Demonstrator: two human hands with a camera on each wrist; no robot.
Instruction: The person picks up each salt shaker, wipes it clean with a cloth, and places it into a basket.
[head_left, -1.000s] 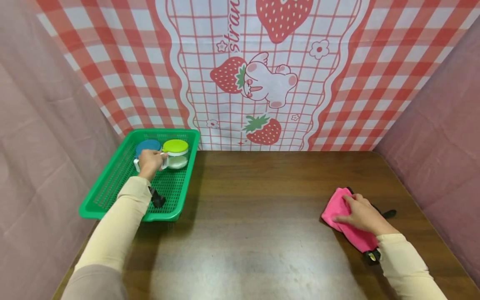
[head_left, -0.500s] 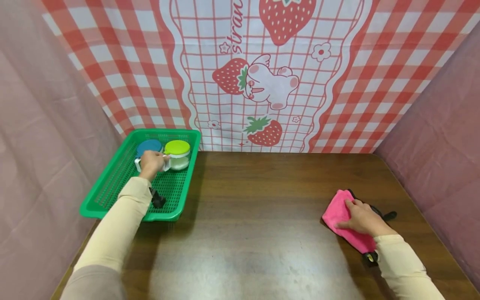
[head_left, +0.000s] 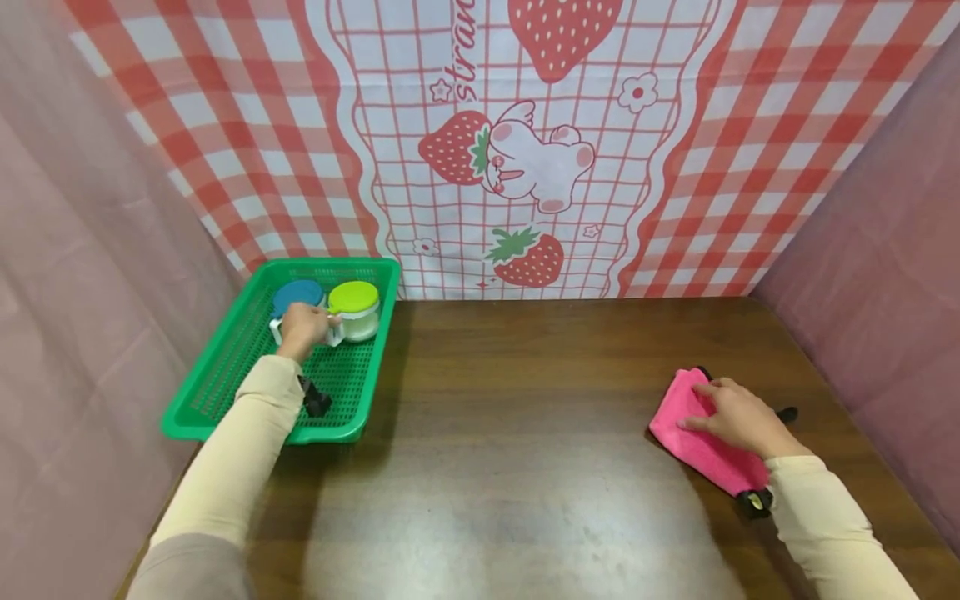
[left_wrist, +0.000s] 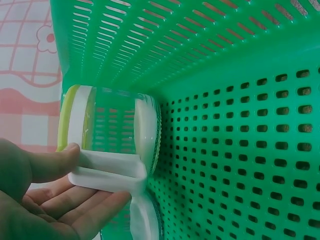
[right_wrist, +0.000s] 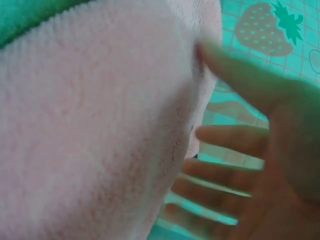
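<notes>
In the head view my left hand (head_left: 303, 325) is inside a green basket (head_left: 180, 421). It holds the white handle (left_wrist: 107, 180) of a clear jar with a yellow-green lid (head_left: 354, 297), thumb on one side, fingers on the other. The jar's glass body (left_wrist: 115, 117) has something white at its base. Beside it stands a blue-lidded jar (head_left: 298, 293), partly behind the hand. My right hand (head_left: 742, 421) is over a folded pink fluffy cloth (head_left: 678, 417) on the table, fingers spread. In the right wrist view the thumb is at the edge of the cloth (right_wrist: 100, 130), fingers nearly straight.
A brown wooden table (head_left: 487, 467) lies between the basket and the cloth. A checked strawberry curtain (head_left: 525, 158) hangs behind, and pink curtains (head_left: 82, 275) close the sides. A black strap end (head_left: 786, 414) shows beyond my right hand.
The right hand shifts slightly up and away over the pink cloth, with its fingers a little more raised. My left hand stays at the jar's handle. The head view shifts slightly.
</notes>
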